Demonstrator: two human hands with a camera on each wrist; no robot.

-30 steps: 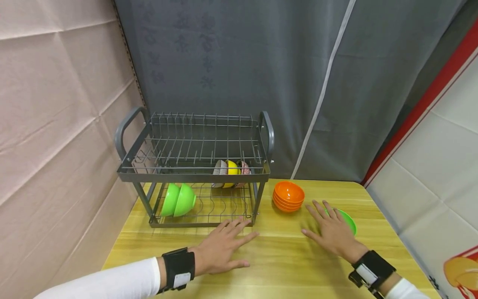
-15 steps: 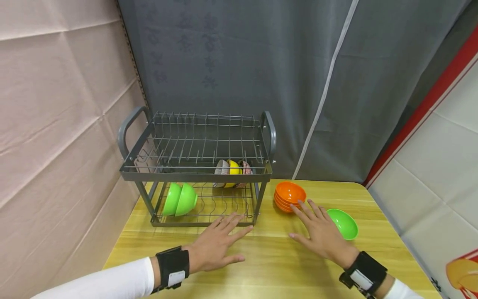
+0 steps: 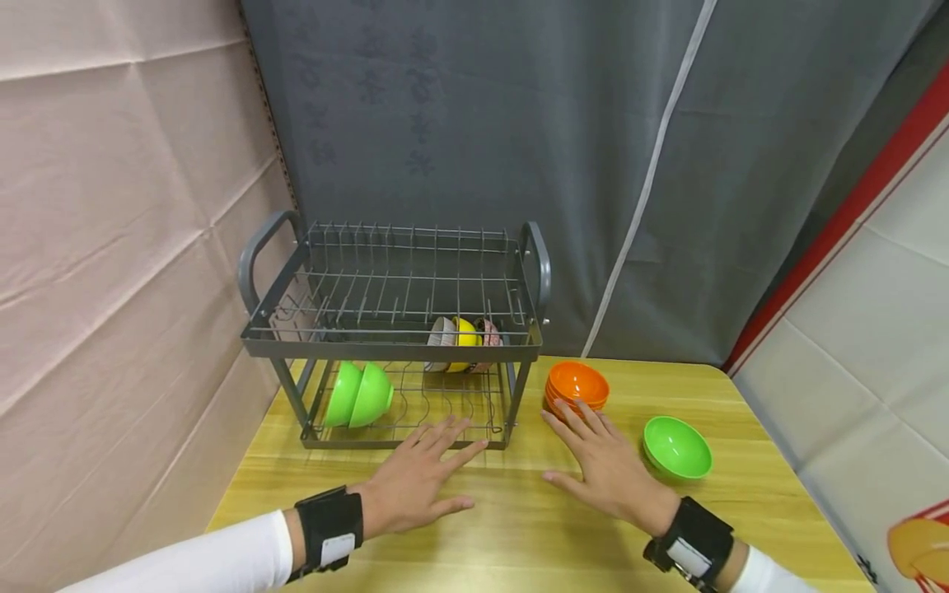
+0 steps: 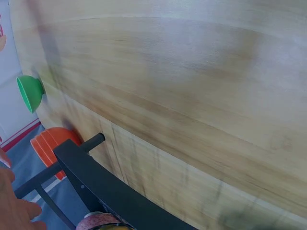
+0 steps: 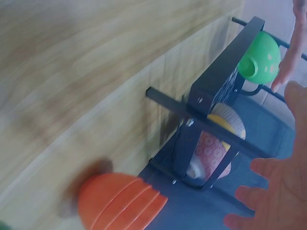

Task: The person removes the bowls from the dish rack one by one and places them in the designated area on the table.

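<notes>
With fingers spread and straight, my left hand (image 3: 408, 482) hovers by the front bottom edge of the dark two-tier dish rack (image 3: 393, 352). My right hand (image 3: 611, 469), also spread flat, has its fingertips overlapping the lower side of a stack of orange bowls (image 3: 578, 381) in the head view. Neither hand holds anything. Right of that hand stands a single green bowl (image 3: 678, 449), upright on the table. Two green bowls (image 3: 371, 397) lean on their sides in the rack's lower tier, at its left.
Toward the back right of the lower tier sit a whitish cup (image 3: 439, 339), a yellow cup (image 3: 465, 336) and a pink patterned cup (image 3: 489, 336), partly behind the upper frame. A grey curtain (image 3: 415, 115) hangs behind the wooden table (image 3: 504, 543). A pale cloth wall (image 3: 111, 288) borders the left.
My right hand has moved left, away from the single green bowl and across to the orange stack, so that bowl now shows fully. My left hand has drifted slightly left.
</notes>
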